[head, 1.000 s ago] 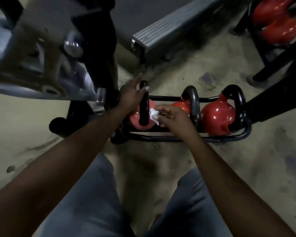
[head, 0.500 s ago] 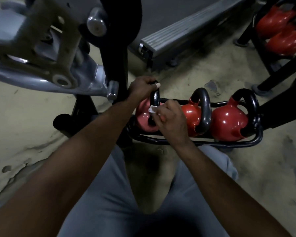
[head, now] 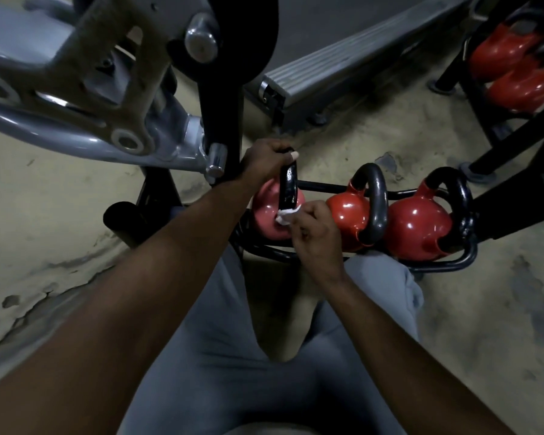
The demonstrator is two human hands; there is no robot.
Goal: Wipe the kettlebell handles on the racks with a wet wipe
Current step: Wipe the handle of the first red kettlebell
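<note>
Concrete floor [head: 60, 240], pale and cracked, carries everything in sight. Over its upper left part looms a grey steel machine frame [head: 76, 98] with a black upright [head: 226, 105] beside it, and a ribbed grey platform [head: 343, 58] lies behind at top centre. Grey trousers [head: 220, 340] fill the bottom of the view, with both bare forearms reaching forward above them. At the upper right stands a tall black rack [head: 515, 142] holding more red kettlebells [head: 500, 54].

A low black rack [head: 321, 186] sits on the floor just beyond the knees, and three kettlebells stand in it in a row. The right kettlebell [head: 418, 227] fills the rack's right end, the middle kettlebell [head: 347, 215] is just beside it, and the left kettlebell [head: 264, 211], a paler red, is at the rack's left end, near the black upright.

The left kettlebell's black handle [head: 288, 189] stands upright. The left hand [head: 263, 161] has its grip closed round the top of this handle. The right hand [head: 318, 230] has a narrow grip, its fingertips pinching a small crumpled white wet wipe [head: 285, 215]. The wipe is pressed against the foot of the handle, where it meets the red body, between the left and middle kettlebells
</note>
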